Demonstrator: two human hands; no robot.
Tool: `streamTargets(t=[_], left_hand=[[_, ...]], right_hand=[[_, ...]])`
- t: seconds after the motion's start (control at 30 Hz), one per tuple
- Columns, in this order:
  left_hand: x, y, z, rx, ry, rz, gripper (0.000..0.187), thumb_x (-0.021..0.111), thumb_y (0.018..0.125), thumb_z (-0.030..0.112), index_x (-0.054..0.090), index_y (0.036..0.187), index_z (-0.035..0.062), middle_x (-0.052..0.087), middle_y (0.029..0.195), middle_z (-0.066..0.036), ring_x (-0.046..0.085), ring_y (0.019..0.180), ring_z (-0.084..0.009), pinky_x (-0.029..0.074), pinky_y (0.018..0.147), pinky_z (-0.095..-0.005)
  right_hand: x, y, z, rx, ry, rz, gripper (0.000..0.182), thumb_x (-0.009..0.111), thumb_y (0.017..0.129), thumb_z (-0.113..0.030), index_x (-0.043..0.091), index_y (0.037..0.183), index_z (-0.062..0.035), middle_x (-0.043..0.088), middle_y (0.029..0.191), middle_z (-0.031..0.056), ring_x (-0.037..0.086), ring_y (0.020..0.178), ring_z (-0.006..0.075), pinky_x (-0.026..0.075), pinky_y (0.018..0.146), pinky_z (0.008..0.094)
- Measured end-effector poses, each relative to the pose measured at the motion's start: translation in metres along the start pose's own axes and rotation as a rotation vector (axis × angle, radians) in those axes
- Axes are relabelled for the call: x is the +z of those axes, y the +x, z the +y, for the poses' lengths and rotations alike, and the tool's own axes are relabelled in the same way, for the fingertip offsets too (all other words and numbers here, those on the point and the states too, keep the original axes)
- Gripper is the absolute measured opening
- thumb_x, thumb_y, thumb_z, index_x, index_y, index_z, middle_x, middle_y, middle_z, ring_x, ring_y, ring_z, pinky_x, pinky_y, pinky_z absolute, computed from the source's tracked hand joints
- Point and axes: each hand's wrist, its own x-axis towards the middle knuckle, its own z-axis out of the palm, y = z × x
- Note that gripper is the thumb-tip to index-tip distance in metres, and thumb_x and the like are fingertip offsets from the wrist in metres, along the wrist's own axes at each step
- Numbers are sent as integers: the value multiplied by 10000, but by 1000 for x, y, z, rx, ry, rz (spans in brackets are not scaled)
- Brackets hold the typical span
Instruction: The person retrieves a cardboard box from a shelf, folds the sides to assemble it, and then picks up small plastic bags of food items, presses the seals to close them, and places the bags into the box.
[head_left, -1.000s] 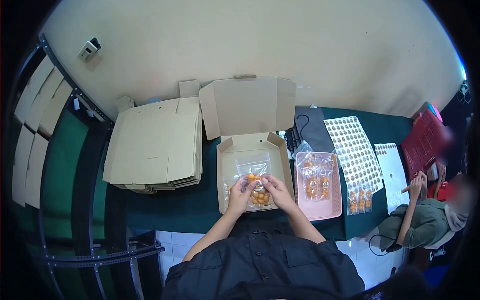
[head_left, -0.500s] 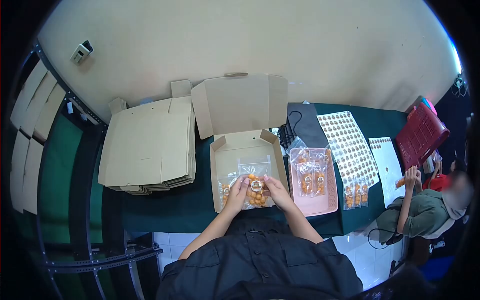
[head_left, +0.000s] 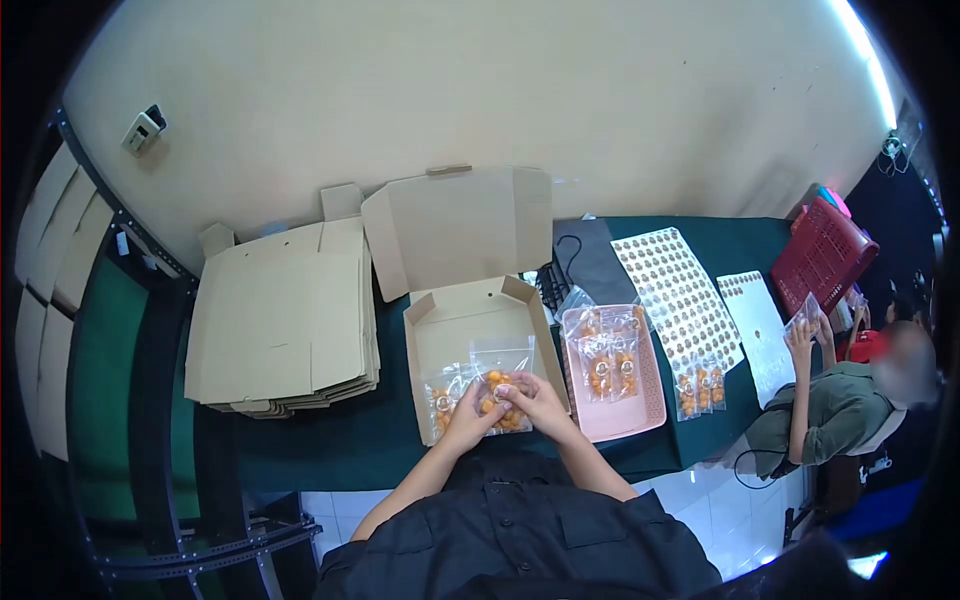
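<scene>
A clear zip bag of round orange snacks [head_left: 512, 420] with a round label is held between both hands over the front of an open cardboard box [head_left: 440, 310]. My left hand [head_left: 467, 420] is closed on the bag's left side. On its right side my right hand [head_left: 538, 406] grips it, thumb over the label. Beside my left hand, another snack bag [head_left: 441, 400] lies in the box's left front part. To the right stands a pink basket [head_left: 625, 422] with several labelled snack bags [head_left: 610, 370] in it.
Flattened cardboard boxes [head_left: 280, 320] are stacked at left. Right of the basket are a sticker sheet [head_left: 680, 290], more snack bags [head_left: 700, 390], a second sheet [head_left: 755, 320] and a dark red basket [head_left: 825, 255]. A co-worker [head_left: 835, 400] at far right holds a bag.
My right thumb has moved inward onto the label, and the hands are closer together on the bag. The co-worker has raised a bag. The whole view has shifted slightly.
</scene>
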Motion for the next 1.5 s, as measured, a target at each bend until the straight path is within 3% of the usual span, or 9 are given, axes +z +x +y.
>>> streamTargets(t=[0.17,0.27,0.33,0.7,0.83,0.9,1.13,1.27,1.5], left_hand=[[0,1,-2,3,-122,25,487,618,799,55,373,1217,7,454,1178,-103,421,1124,-163,359,936,-290],[4,-3,2,-33,-259,71,461,613,800,54,388,1199,9,457,1178,-102,423,1130,-167,357,941,-286],[3,-3,6,94,5,-17,530,628,796,66,343,1237,-8,447,1189,-106,430,1128,-176,373,937,-284],[4,-8,0,1,-125,-23,534,628,775,34,350,1230,18,455,1165,-92,432,1116,-169,363,931,-289],[5,-8,-2,53,-30,0,513,625,799,91,355,1231,31,456,1180,-103,437,1116,-169,368,927,-285],[8,-10,-1,97,38,0,498,619,807,101,363,1228,31,466,1168,-99,445,1105,-163,370,924,-282],[-1,-1,-19,-44,-117,164,395,496,905,233,404,1216,7,504,1131,-89,460,1070,-145,363,928,-267],[-8,-1,-32,-102,-269,204,418,430,928,325,422,1213,19,507,1128,-70,458,1064,-129,363,914,-258],[6,3,-1,-15,-57,95,536,639,798,148,356,1234,16,478,1129,-104,448,1081,-157,375,898,-281]], right_hand=[[2,-7,-14,127,-131,-10,359,503,898,-298,490,1141,-34,560,1002,35,528,860,77,431,674,207],[6,-9,-6,2,-71,-38,363,499,899,-300,491,1142,-30,549,1018,31,524,865,69,430,668,204],[10,-11,-6,71,-28,50,345,497,903,-270,488,1141,-21,564,987,29,534,829,67,427,650,188],[21,-14,-20,118,171,108,334,438,928,-269,508,1092,13,594,926,56,581,797,90,468,696,213],[14,-8,-2,-33,-21,3,341,431,929,-290,515,1103,-10,594,927,51,583,794,93,470,693,213],[13,-7,0,80,169,111,330,471,914,-274,516,1111,-13,586,941,46,567,811,83,458,685,205],[14,-6,6,37,35,0,367,470,913,-285,489,1159,-14,561,1045,59,534,926,98,434,781,234],[14,-6,-2,233,215,42,375,446,922,-279,481,1165,4,547,1078,83,534,983,144,416,853,265],[4,6,-1,244,208,82,354,439,924,-276,499,1131,4,573,1021,77,558,926,135,443,807,264]])
